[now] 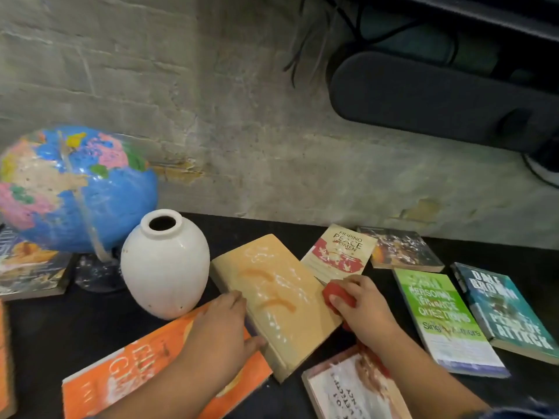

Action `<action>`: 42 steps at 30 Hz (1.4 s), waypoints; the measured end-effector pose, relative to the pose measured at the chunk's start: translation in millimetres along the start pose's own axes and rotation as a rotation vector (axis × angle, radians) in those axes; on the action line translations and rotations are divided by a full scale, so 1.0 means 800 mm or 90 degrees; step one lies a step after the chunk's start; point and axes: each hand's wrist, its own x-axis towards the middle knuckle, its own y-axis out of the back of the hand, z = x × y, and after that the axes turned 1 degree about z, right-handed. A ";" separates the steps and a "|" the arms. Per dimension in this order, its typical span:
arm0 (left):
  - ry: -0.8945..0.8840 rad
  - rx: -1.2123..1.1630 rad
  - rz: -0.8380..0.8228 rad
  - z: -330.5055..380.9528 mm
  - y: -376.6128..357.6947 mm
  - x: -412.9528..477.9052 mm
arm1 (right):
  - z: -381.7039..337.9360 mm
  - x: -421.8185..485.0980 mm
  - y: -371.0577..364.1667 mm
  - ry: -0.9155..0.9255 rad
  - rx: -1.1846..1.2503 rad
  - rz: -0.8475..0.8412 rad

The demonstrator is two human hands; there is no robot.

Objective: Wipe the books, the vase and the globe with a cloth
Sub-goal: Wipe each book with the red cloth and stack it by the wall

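Observation:
A tan book [273, 300] lies at the middle of the black table [63, 325], its glossy cover streaked. My left hand [225, 323] holds its left edge, fingers curled round the lower corner. My right hand [355, 306] grips a red cloth [337, 293] at the book's right edge. A white vase [165, 266] stands upright just left of the book. Behind the vase sits a blue globe [75, 189] on its stand. An orange book [142, 367] lies under my left forearm.
Several more books lie flat on the table: a red and cream one [338, 252], a dark one [399, 249], a green one [444, 316], a teal one [508, 309], one near the front edge [348, 388] and one at far left [30, 267]. A rough concrete wall [242, 116] backs the table.

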 end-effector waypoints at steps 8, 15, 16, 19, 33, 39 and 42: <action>0.086 0.031 -0.050 0.025 -0.007 0.004 | 0.001 0.022 0.005 0.197 -0.103 -0.066; 0.140 0.012 -0.077 0.031 -0.012 0.003 | -0.004 0.041 0.011 0.257 -0.099 -0.137; 0.147 0.013 -0.080 0.032 -0.013 0.004 | -0.006 0.045 0.012 0.248 -0.097 -0.126; 0.169 0.021 -0.094 0.034 -0.017 0.007 | -0.006 0.046 0.008 0.303 -0.124 -0.164; 0.207 0.066 -0.123 0.045 -0.012 0.002 | -0.014 0.063 0.010 0.280 -0.118 -0.155; 0.215 0.064 -0.136 0.049 -0.005 -0.002 | -0.015 0.058 0.009 0.314 -0.146 -0.202; 0.218 0.062 -0.138 0.052 -0.003 -0.003 | -0.022 0.071 0.011 0.275 -0.155 -0.148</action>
